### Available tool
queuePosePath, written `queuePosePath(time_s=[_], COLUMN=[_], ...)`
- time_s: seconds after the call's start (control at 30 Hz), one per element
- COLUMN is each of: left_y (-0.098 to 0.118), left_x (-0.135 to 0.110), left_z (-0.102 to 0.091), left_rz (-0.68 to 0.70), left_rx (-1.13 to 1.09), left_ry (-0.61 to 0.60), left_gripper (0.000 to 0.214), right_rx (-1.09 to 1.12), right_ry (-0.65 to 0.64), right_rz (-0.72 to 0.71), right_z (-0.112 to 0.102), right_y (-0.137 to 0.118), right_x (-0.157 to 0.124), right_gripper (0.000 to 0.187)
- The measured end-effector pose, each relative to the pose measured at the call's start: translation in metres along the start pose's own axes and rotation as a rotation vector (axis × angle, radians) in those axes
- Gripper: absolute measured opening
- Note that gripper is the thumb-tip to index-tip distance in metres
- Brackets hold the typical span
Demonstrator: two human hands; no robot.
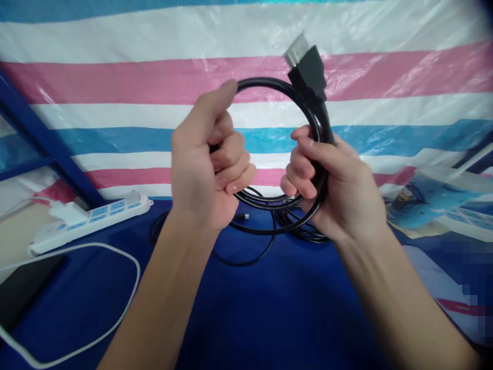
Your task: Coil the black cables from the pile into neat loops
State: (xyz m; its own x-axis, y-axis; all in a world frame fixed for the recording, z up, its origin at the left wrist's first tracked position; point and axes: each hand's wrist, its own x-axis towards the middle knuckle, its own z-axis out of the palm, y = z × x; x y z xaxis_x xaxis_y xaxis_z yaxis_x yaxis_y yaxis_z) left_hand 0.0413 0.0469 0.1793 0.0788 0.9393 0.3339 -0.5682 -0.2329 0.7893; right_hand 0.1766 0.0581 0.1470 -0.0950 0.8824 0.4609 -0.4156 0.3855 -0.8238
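Between my two hands a black HDMI cable (pixel 265 82) is held up in a round coil of several loops, above the blue table. My left hand (pixel 210 159) is closed round the left side of the coil, its thumb on top where the loop enters the fist. On the right side, my right hand (pixel 331 180) wraps its fingers and thumb round the bundled loops. The cable's plug (pixel 308 69) sticks up above my right hand, its metal end pointing up and left. Parts of the loops are hidden inside both fists.
Behind the hands, more black cable (pixel 304 234) lies coiled on the blue table (pixel 269 308). A white power strip (pixel 100 218) and a white cord (pixel 134 262) are at left, near a dark flat object (pixel 31 282). A blue patterned container (pixel 427 198) stands right. A striped sheet (pixel 154 82) hangs behind.
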Motion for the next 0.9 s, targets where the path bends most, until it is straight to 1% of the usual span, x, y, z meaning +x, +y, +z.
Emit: queuePosePath(time_s=[0.07, 0.13, 0.2, 0.23, 0.27, 0.3, 0.33, 0.4, 0.43, 0.47, 0.5, 0.53, 0.57, 0.6, 0.63, 0.7, 0.73, 0.77, 0.8, 0.83, 0.9], left_y=[-0.001, -0.002, -0.002, -0.002, -0.003, -0.005, -0.007, -0.012, -0.014, -0.016, -0.017, -0.017, -0.017, -0.016, -0.014, -0.012, -0.012, -0.012, -0.013, -0.014, -0.016], left_x=[0.002, 0.003, 0.002, 0.001, -0.001, -0.003, -0.004, -0.007, -0.008, -0.008, -0.008, -0.008, -0.007, -0.007, -0.007, -0.006, -0.005, -0.005, -0.004, -0.004, -0.003], left_z=[-0.003, -0.006, -0.006, -0.006, -0.005, -0.004, -0.003, -0.002, -0.002, -0.002, -0.002, -0.003, -0.004, -0.004, -0.005, -0.006, -0.007, -0.007, -0.007, -0.007, -0.006], left_rz=[-0.031, -0.101, -0.202, -0.247, -0.275, -0.283, -0.281, -0.293, -0.324, -0.356, -0.371, -0.361, -0.321, -0.262, -0.188, -0.051, -0.007, 0.008, -0.021, -0.080, -0.238], left_rx=[0.038, 0.136, 0.229, 0.271, 0.320, 0.376, 0.449, 0.590, 0.635, 0.656, 0.655, 0.641, 0.608, 0.567, 0.521, 0.433, 0.410, 0.405, 0.417, 0.436, 0.486], left_ry=[-0.045, -0.119, -0.227, -0.291, -0.363, -0.439, -0.513, -0.628, -0.669, -0.696, -0.701, -0.686, -0.651, -0.604, -0.551, -0.466, -0.442, -0.438, -0.450, -0.474, -0.520], left_gripper=[0.048, 0.043, 0.036, 0.040, 0.049, 0.056, 0.058, 0.043, 0.032, 0.022, 0.016, 0.015, 0.020, 0.023, 0.026, 0.029, 0.031, 0.032, 0.032, 0.032, 0.028], right_rx=[-0.022, -0.185, -0.392, -0.505, -0.623, -0.747, -0.875, -1.087, -1.158, -1.210, -1.241, -1.243, -1.209, -1.134, -1.010, -0.713, -0.599, -0.552, -0.584, -0.685, -0.980], right_ry=[0.026, 0.016, -0.023, -0.049, -0.094, -0.166, -0.253, -0.401, -0.434, -0.430, -0.393, -0.343, -0.291, -0.235, -0.183, -0.110, -0.087, -0.073, -0.077, -0.100, -0.199], right_rz=[0.066, 0.107, 0.095, 0.061, 0.011, -0.040, -0.083, -0.165, -0.205, -0.245, -0.282, -0.308, -0.309, -0.293, -0.275, -0.226, -0.212, -0.209, -0.214, -0.230, -0.298], right_z=[-0.002, -0.010, -0.023, -0.030, -0.037, -0.042, -0.047, -0.050, -0.050, -0.048, -0.046, -0.043, -0.042, -0.040, -0.040, -0.041, -0.043, -0.044, -0.045, -0.046, -0.044], right_y=[-0.001, -0.005, -0.012, -0.017, -0.021, -0.026, -0.031, -0.037, -0.039, -0.040, -0.039, -0.038, -0.036, -0.034, -0.032, -0.029, -0.028, -0.028, -0.030, -0.031, -0.035], right_x=[0.001, 0.002, 0.004, 0.004, 0.004, 0.004, 0.004, 0.002, 0.001, 0.000, 0.000, 0.000, 0.000, 0.001, 0.002, 0.004, 0.005, 0.005, 0.005, 0.003, -0.001], right_gripper=[0.006, 0.007, 0.005, 0.004, 0.005, 0.009, 0.012, 0.025, 0.034, 0.042, 0.048, 0.049, 0.047, 0.041, 0.032, 0.016, 0.011, 0.010, 0.011, 0.013, 0.018])
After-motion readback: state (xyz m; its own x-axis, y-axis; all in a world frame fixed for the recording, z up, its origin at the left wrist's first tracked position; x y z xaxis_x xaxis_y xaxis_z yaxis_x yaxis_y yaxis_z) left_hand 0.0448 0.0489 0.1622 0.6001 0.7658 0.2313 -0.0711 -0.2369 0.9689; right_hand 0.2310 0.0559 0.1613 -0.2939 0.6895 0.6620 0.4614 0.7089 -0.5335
